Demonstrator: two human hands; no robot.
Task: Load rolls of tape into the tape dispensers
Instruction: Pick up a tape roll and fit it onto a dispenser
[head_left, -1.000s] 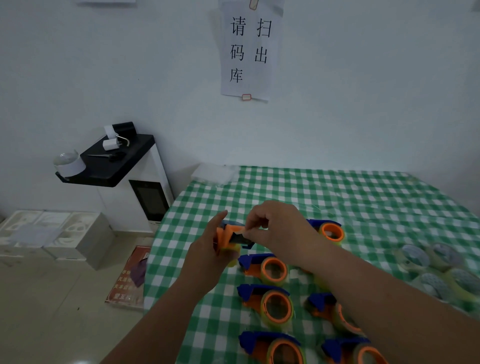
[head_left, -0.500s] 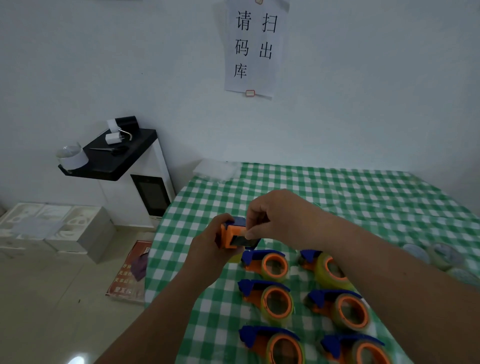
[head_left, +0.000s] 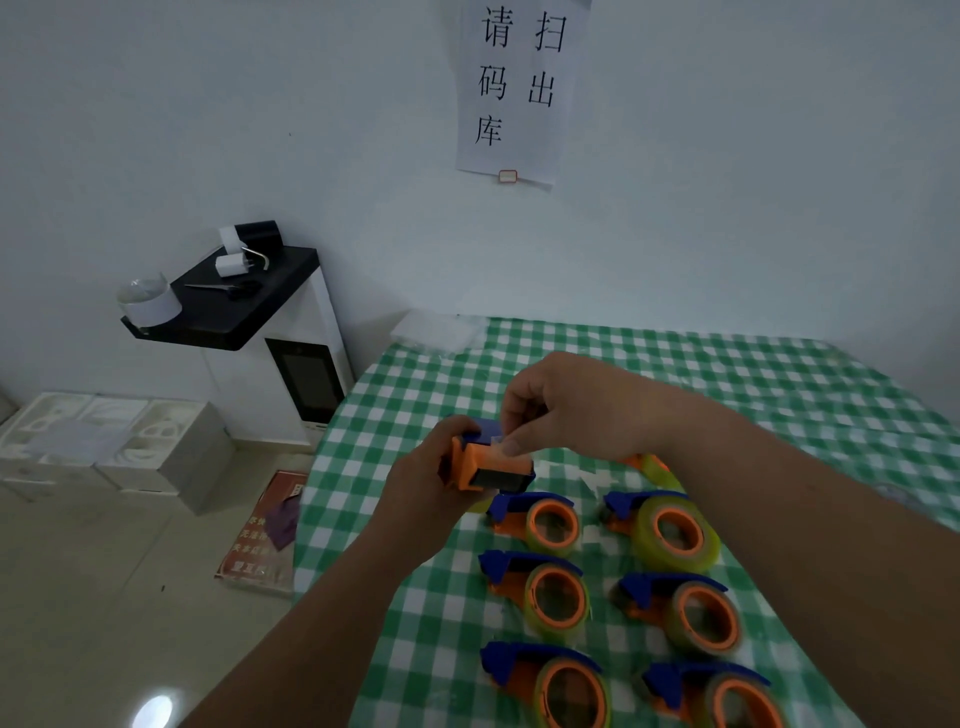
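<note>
Left hand gripping, right hand pinching above

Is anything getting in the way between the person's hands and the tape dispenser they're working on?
Nothing visible does. The left hand already grips the orange and blue dispenser above the checked table, and the right hand pinches what looks like the tape end at its top. The loaded dispensers lie lower, apart.

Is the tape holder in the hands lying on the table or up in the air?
Up in the air. The left hand grips the dispenser above the checked table, while the right hand pinches at its top.
</note>
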